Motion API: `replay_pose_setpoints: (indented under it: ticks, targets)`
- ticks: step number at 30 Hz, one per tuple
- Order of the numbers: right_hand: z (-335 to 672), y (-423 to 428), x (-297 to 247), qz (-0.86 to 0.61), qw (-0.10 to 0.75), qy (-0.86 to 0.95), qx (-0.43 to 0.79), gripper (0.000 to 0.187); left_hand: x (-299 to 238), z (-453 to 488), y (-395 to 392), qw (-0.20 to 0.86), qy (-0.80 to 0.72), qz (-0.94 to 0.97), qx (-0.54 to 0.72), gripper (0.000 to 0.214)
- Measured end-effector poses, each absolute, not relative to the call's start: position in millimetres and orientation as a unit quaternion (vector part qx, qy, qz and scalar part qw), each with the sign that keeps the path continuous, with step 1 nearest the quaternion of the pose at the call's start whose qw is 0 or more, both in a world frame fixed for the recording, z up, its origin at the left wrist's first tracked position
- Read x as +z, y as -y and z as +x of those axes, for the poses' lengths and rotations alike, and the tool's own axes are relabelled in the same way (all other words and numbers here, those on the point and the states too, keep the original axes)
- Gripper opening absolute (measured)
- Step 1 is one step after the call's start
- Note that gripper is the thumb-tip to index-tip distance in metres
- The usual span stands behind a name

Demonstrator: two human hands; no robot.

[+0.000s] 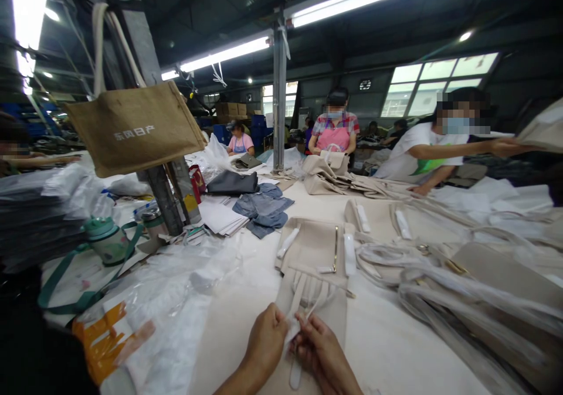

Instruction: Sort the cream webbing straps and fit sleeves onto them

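A beige bag (314, 266) lies flat on the table in front of me, its white straps (308, 292) running toward me. My left hand (266, 339) is closed in a pinch on one strap near the bag's near end. Right beside it, my right hand (321, 351) is closed on the same bundle of straps, fingers curled. A loose strap end (295, 374) hangs down between my wrists.
More beige bags (479, 289) pile up at the right. Clear plastic sleeves (176, 289) lie at the left, by a green bottle (108, 239) and a hanging jute bag (132, 128). Denim pieces (264, 207) sit farther back. Other people work across the table.
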State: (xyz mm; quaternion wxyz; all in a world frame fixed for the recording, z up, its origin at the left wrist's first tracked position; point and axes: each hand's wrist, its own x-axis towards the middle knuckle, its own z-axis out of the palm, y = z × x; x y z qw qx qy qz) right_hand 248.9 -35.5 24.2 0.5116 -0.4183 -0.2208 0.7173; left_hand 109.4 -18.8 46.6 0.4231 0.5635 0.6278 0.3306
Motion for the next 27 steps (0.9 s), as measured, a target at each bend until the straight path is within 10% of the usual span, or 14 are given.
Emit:
replay_pose_setpoints:
  ticks: [8,19,27]
  targets:
    - [267.9,13.9,11.2,-0.479,0.578,0.200,0.630,0.038,35.7,121.0,10.8,0.439,-0.625,0.556,0.327,0.015]
    - [283.7,36.5,29.5,-0.639,0.444,0.564,0.275,0.034,28.7,132.6,8.5,0.506,-0.600,0.521,0.335,0.015]
    - [280.1,36.3,38.6,-0.621,0.316,0.652,0.298,0.011,19.4,128.7,13.9,0.584,-0.548,0.493,0.339,0.027]
